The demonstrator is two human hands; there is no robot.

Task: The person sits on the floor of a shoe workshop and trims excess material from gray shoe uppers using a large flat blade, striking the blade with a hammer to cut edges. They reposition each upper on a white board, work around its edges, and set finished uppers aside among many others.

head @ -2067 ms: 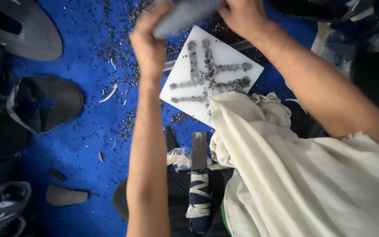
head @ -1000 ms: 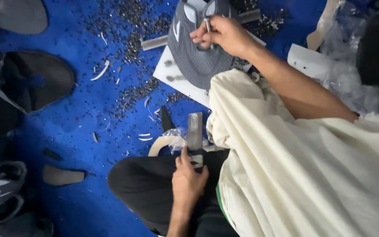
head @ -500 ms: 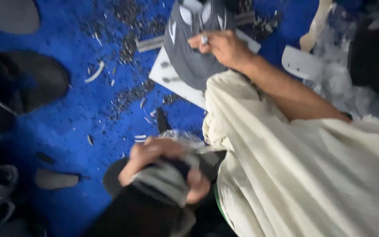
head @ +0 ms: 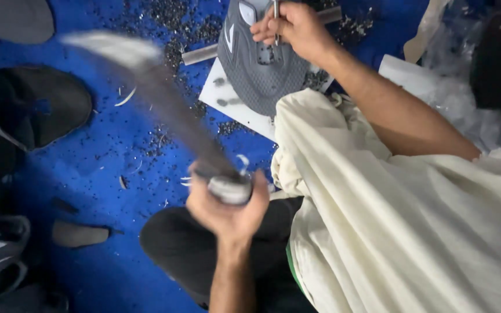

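Two hands: left hand (head: 227, 203) grips blurred tool (head: 146, 87).

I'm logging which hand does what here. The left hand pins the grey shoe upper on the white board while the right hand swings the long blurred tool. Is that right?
No, the hands are swapped. In the head view the right hand holds the grey shoe upper on the white board, and the left hand swings the long blurred tool.

No signs, screens or labels showing around you, only crumpled clear plastic wrapping (head: 465, 58) lying at upper right on the blue floor, pale and see-through, too blurred for you to be telling what it is holding.
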